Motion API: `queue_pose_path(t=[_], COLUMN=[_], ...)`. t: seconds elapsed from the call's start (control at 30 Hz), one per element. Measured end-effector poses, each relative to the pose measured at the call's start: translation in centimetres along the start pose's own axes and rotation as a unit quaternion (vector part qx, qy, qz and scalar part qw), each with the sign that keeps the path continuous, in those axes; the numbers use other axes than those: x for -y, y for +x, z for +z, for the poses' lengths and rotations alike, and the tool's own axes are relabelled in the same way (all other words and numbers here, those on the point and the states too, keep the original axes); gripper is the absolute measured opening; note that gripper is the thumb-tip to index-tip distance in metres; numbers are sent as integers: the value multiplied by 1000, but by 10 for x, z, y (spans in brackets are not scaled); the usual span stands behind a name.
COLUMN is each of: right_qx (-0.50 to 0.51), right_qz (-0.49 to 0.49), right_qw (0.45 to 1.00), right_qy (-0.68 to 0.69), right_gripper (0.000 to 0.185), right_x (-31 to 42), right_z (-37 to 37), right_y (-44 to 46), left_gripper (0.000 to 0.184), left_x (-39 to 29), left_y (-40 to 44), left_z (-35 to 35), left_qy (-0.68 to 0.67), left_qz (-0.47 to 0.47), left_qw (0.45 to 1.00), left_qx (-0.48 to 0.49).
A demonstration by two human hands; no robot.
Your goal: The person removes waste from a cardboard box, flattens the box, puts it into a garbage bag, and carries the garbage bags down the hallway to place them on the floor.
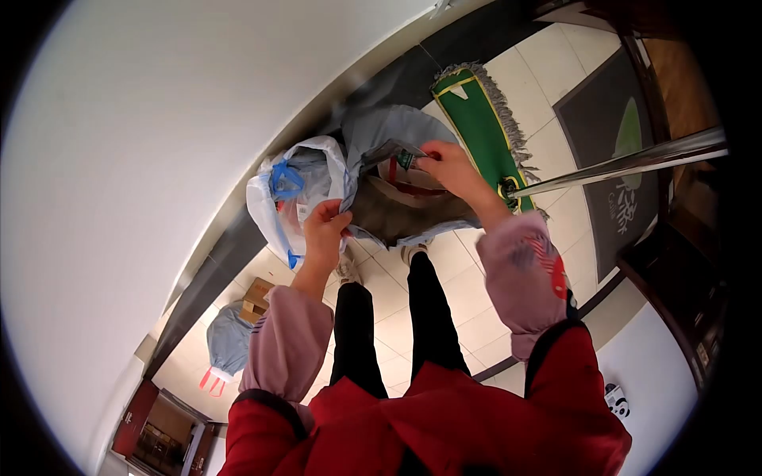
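Observation:
A large grey plastic bag (389, 123) stands in front of my feet, its mouth spread wide. My left hand (324, 226) is closed on the near left part of its rim, with fingers and thumb pinched together. At the far side of the mouth, my right hand (451, 166) pinches the rim. Right beside those fingertips is a small dark green item (406, 159); whether they touch it is unclear. Red strips (413, 188) and brownish contents show inside the bag. Against its left side leans a white plastic bag (266, 198) with blue ties (286, 179).
A green dust mop (480, 123) with grey fringe lies on the right, its metal pole (635, 161) reaching across. Beyond is a dark doormat (607, 159). A white wall (159, 143) rises at left. Cardboard boxes (255, 297) and another grey bag (228, 337) stand behind.

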State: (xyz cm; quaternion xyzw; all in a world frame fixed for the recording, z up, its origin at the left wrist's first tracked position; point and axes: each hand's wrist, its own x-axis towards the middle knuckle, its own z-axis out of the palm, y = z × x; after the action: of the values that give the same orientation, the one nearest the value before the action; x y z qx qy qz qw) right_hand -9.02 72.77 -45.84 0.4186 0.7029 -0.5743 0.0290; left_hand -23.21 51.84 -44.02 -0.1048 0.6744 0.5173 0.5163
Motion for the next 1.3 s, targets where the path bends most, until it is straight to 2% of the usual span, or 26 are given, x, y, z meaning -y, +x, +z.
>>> queue_pose_path(t=[0.07,0.17,0.27,0.37,0.4,0.5,0.6,0.7,0.73,0.83,0.87,0.97,1.03,1.1,1.23,1.3], right_qx=[-66,-71,-90,-136,-154,-202,-202,-206,-208,-201,-203,-221,-247,-234,-174,-163], right_qz=[-9,55,42,40,41,23,34,48,54,34,33,-5,-71,-58,31,44], right_qw=[991,962,959,945,938,909,897,886,881,901,920,958,963,959,944,950], right_qy=[120,258,265,294,307,365,391,412,421,383,333,183,84,148,279,263], right_gripper=[16,9,11,12,12,11,12,12,12,11,11,10,10,10,11,12], right_x=[5,14,7,-5,-8,-14,-16,-18,-18,-21,-24,-22,-10,-5,-3,-14], right_z=[-7,-27,-30,-32,-34,-40,-46,-50,-51,-53,-54,-55,-53,-51,-43,-40], right_y=[-19,-39,-46,-45,-45,-45,-47,-49,-50,-50,-52,-56,-61,-66,-78,-80], left_gripper=[26,32,43,55,70,72,71,63,48,21,14,14,10,8,25,29], left_x=[0,8,15,42,49,71,95,120,123,113,105,80,66,58,47,41], left_y=[4,6,2,1,-1,-4,5,25,30,22,15,-5,-16,-23,-36,-42], left_z=[-3,-2,6,10,9,2,1,-1,-1,5,11,20,25,27,30,27], left_qy=[-8,12,18,27,95,382,385,250,172,67,41,95,49,-10,-80,-75], left_qz=[-18,-43,-81,-34,-14,87,30,-76,-159,-166,-135,-61,-28,-2,-13,-19], left_qw=[1000,999,996,999,995,920,921,964,970,980,985,993,998,1000,996,996], left_qx=[14,5,14,16,26,0,-44,-55,-68,-86,-97,-44,-24,-4,-25,-37])
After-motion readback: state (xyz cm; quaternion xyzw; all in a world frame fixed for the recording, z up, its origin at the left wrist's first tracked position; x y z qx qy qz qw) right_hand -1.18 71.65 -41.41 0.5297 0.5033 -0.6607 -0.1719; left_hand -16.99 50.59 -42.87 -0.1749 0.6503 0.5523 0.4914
